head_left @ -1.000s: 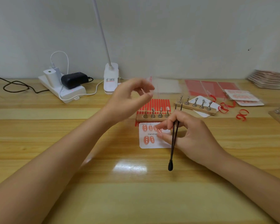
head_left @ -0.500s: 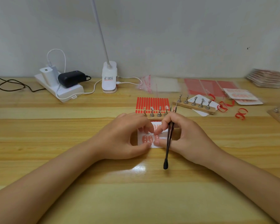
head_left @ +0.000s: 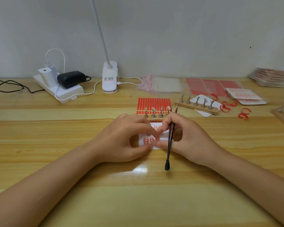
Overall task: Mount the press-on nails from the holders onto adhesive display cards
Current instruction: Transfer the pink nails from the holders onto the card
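A white display card (head_left: pixel 164 134) lies flat on the table centre, with pink nails (head_left: pixel 148 140) stuck along its lower left and more at its top. My left hand (head_left: pixel 123 140) rests on the card's left side, thumb and forefinger tips pressing on it. My right hand (head_left: pixel 188 138) covers the right side and holds black tweezers (head_left: pixel 170 141), points aimed away from me. Just behind the card stands a wooden nail holder (head_left: pixel 156 113) with several metal stands; one pink nail (head_left: pixel 168 108) remains on its rightmost stand.
A red adhesive strip sheet (head_left: pixel 153 103) lies behind the holder. A second wooden holder (head_left: pixel 197 104), red peel-off curls (head_left: pixel 243 113), finished cards (head_left: pixel 246 96) and a card stack (head_left: pixel 269 77) sit right. Lamp base (head_left: pixel 109 79) and power strip (head_left: pixel 59 89) stand at the back left.
My left hand came down from above the holder and settled on the card's left side. My right hand kept the tweezers and stayed on the card.
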